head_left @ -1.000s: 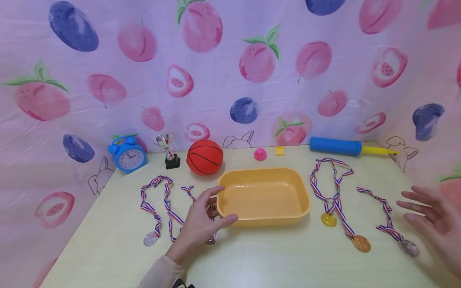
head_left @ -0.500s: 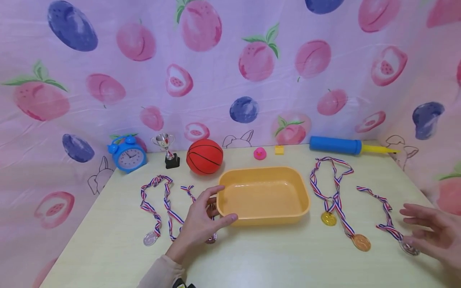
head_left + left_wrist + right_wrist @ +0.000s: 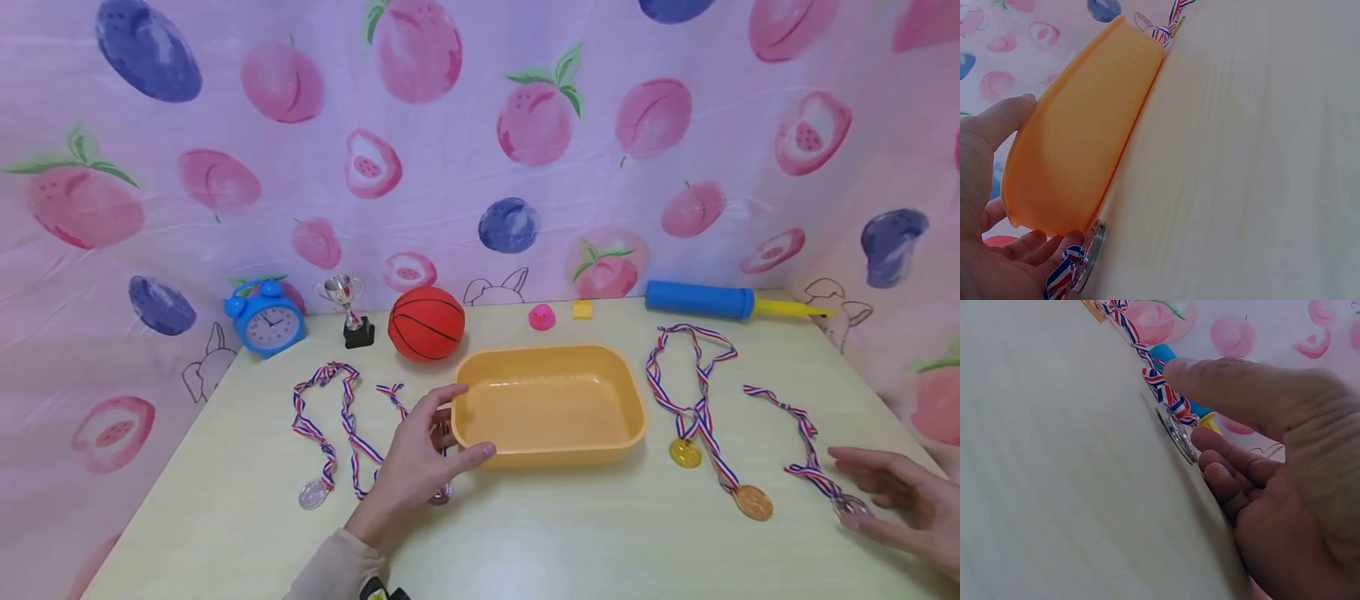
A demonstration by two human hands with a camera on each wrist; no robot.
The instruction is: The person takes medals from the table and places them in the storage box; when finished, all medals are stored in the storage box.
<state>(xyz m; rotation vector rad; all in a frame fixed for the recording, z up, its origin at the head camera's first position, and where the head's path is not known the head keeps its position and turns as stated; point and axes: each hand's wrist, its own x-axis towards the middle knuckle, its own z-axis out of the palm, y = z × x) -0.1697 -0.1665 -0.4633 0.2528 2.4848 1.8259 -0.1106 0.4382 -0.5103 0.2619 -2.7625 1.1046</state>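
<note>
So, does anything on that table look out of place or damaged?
Mildly: the red, white and blue striped ribbon of the round silver-coloured medal at far right lies twisted and seemingly knotted, where you'd expect a smooth band. The matching ribbons at left are twisted too. I see no spill or breakage.

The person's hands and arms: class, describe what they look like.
The left hand is ungloved, with a beige sleeve; a black item with a yellowish mark beside it is too cropped to identify. The right hand is ungloved; no sleeve shows.

Tray glossy plastic; medals shiny metal; ribbons cloth.
</note>
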